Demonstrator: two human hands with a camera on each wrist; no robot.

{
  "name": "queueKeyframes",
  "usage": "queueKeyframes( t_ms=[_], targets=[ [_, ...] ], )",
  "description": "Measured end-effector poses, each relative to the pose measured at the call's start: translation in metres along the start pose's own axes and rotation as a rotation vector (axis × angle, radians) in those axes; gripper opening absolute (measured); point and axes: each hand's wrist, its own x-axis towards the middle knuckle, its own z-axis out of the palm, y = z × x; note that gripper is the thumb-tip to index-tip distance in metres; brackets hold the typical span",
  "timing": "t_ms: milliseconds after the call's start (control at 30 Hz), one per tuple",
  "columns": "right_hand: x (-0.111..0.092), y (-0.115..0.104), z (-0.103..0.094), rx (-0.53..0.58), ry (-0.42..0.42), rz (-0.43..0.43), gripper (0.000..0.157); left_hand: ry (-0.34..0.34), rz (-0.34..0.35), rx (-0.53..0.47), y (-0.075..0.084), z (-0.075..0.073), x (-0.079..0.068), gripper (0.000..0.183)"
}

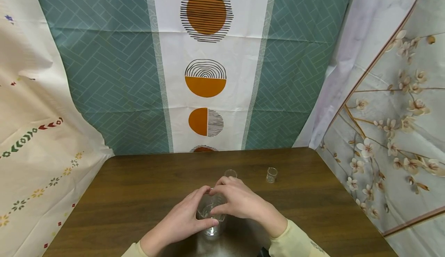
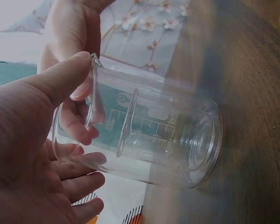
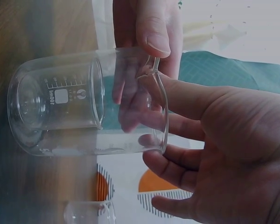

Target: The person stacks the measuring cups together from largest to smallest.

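Observation:
A large clear glass beaker (image 1: 211,232) stands upright on the table in front of me, with a smaller beaker (image 3: 74,121) nested inside it. White scale marks show through the glass. My left hand (image 1: 180,218) grips the large beaker's rim, its thumb by the spout in the left wrist view and its fingers along the far side. From the other side my right hand (image 1: 240,199) holds the same rim. Its thumb reaches over into the mouth, above the smaller beaker, while other fingers curl near the rim's outside.
Behind my right hand stands another small glass beaker (image 1: 231,172), partly hidden. A tiny beaker (image 1: 272,175) sits farther right on the brown wooden table (image 1: 139,183). Patterned cloths (image 1: 104,75) hang along the back and both sides.

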Motion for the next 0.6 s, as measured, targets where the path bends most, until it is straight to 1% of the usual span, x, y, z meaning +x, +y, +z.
queueKeyframes(
  t_ms=[367, 600],
  targets=[
    [-0.0044, 0.0033, -0.0009, 0.021, 0.045, -0.005, 0.046, -0.002, 0.007, -0.008, 0.0010, -0.0005, -0.0019, 0.088],
    [-0.0084, 0.0035, -0.0019, 0.040, 0.063, -0.001, 0.045, 0.004, 0.013, -0.002, 0.0017, 0.0000, -0.0018, 0.083]
  ],
)
